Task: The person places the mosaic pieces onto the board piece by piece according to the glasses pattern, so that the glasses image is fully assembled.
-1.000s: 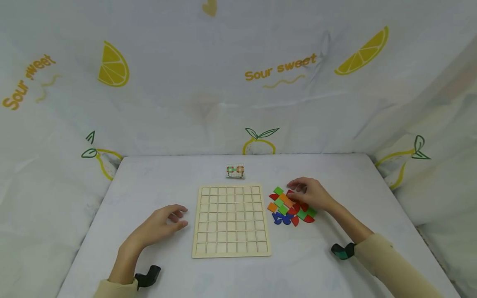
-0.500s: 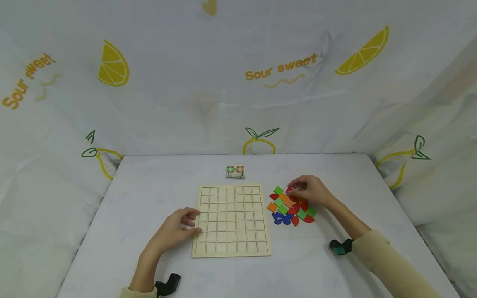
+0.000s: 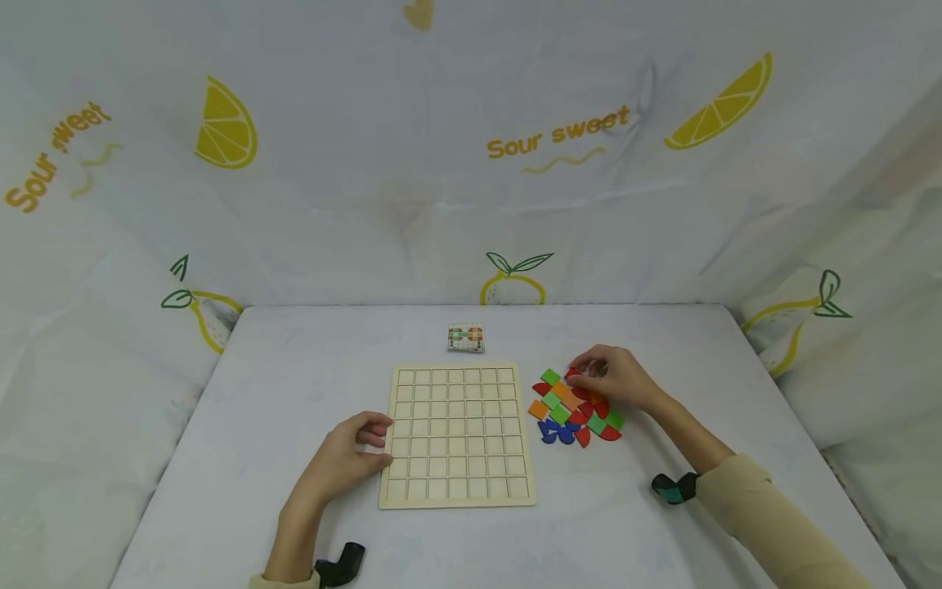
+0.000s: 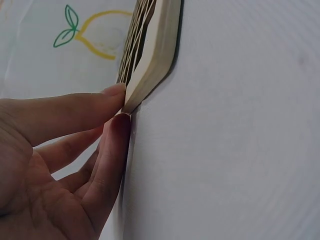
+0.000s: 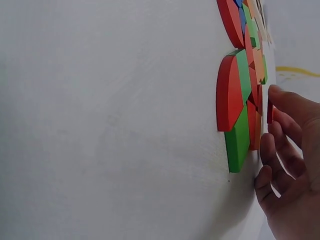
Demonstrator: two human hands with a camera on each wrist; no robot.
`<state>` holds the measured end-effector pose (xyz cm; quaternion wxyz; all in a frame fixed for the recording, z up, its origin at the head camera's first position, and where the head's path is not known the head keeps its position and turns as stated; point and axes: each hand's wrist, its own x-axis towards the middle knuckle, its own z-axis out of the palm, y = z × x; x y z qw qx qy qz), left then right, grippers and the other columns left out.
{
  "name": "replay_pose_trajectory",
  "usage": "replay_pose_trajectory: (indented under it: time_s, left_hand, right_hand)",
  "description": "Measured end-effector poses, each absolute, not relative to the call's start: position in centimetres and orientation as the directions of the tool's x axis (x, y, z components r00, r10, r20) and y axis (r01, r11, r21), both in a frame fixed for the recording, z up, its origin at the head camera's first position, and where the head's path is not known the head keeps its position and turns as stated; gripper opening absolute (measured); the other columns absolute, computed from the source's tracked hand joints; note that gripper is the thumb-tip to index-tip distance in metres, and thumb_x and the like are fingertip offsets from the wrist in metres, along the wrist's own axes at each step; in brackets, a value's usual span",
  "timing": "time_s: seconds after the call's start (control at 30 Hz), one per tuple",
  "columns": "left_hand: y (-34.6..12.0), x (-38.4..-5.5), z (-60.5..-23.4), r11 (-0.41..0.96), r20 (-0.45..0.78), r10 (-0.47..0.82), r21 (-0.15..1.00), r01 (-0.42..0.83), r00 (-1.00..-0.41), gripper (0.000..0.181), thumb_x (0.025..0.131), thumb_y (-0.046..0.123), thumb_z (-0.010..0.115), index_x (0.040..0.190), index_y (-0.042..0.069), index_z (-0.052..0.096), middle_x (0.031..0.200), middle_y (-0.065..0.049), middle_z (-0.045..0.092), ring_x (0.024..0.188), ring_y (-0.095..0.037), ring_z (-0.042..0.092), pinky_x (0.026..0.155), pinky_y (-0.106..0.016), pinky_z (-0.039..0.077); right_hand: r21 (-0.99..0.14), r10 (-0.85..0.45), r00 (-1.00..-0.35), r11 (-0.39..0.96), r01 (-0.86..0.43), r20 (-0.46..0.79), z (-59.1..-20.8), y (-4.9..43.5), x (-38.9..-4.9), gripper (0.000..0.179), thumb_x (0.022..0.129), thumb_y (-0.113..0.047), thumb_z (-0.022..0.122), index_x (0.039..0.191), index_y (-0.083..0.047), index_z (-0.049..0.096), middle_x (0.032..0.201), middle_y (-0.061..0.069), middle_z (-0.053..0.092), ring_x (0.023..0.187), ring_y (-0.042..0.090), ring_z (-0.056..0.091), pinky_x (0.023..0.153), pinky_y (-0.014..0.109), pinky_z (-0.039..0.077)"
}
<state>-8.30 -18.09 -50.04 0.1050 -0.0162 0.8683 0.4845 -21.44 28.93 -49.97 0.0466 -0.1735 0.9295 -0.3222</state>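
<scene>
A pale wooden grid board (image 3: pixel 458 504) lies flat in the middle of the table. My left hand (image 3: pixel 340 462) is at its left edge; in the left wrist view the thumb (image 4: pixel 102 102) and forefinger pinch the rim of the board (image 4: pixel 152 65). To the right of the board, a pile of flat coloured pieces (image 3: pixel 559 415) in red, green, orange and blue is spread out. Over the far side of this pile, my right hand (image 3: pixel 616 380) pinches a red piece (image 5: pixel 270 112) between thumb and forefinger. Its full shape is hidden by the fingers.
Behind the board lies a small stack of pattern cards (image 3: pixel 466 338), the top one printed with a coloured grid design. A white cloth covers the table (image 3: pixel 589 532), and white lemon-print curtains (image 3: pixel 353 204) rise along its back and sides.
My left hand has moved right to the board and taken hold of its left edge. The right hand has shifted only slightly over the pieces, and a red piece shows at its fingertips.
</scene>
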Motion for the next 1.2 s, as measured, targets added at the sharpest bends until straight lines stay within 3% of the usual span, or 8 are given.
replay_pose_trajectory:
  time_s: [0.37, 0.63, 1.03, 1.2]
  left_hand:
    - [-18.1, -8.0, -49.8, 0.542, -0.193, 0.065, 0.831, -0.128, -0.979, 0.054, 0.080, 0.001, 0.091, 0.130, 0.005, 0.071, 0.117, -0.009, 0.073, 0.106, -0.016, 0.071, 0.087, -0.027, 0.055]
    - [-18.1, -7.9, -49.9, 0.553, -0.205, 0.058, 0.821, -0.140, -0.977, 0.056, 0.078, 0.000, 0.092, 0.130, 0.006, 0.071, 0.115, -0.007, 0.072, 0.106, -0.016, 0.072, 0.086, -0.027, 0.055]
    - [-17.5, -8.0, -49.8, 0.572, -0.204, 0.015, 0.805, -0.159, -0.979, 0.054, 0.080, -0.003, 0.089, 0.130, 0.007, 0.071, 0.114, -0.008, 0.070, 0.106, -0.019, 0.071, 0.089, -0.032, 0.059]
    - [-17.5, -7.8, -49.8, 0.575, -0.214, 0.008, 0.800, -0.170, -0.977, 0.055, 0.080, -0.003, 0.089, 0.131, 0.007, 0.071, 0.114, -0.007, 0.070, 0.106, -0.018, 0.071, 0.088, -0.032, 0.059]
  right_hand:
    - [-0.669, -0.391, -0.920, 0.675, -0.313, 0.037, -49.1, 27.0, -20.9, 0.025, 0.094, -0.022, 0.086, 0.114, -0.010, 0.081, 0.102, 0.004, 0.077, 0.089, 0.016, 0.066, 0.078, 0.020, 0.057]
    - [-0.714, -0.441, -0.897, 0.625, -0.316, 0.011, -48.3, 24.8, -20.4, 0.024, 0.094, -0.022, 0.085, 0.116, -0.012, 0.081, 0.107, 0.004, 0.081, 0.089, 0.017, 0.068, 0.072, 0.022, 0.057]
    - [-0.745, -0.527, -0.849, 0.577, -0.335, -0.026, -48.7, 22.2, -20.8, 0.023, 0.096, -0.023, 0.084, 0.116, -0.011, 0.080, 0.103, 0.004, 0.081, 0.079, 0.011, 0.069, 0.070, 0.023, 0.059]
    - [-0.755, -0.550, -0.835, 0.557, -0.345, -0.023, -49.0, 21.3, -20.9, 0.022, 0.095, -0.024, 0.084, 0.111, -0.009, 0.079, 0.092, 0.003, 0.078, 0.075, 0.010, 0.066, 0.071, 0.022, 0.058]
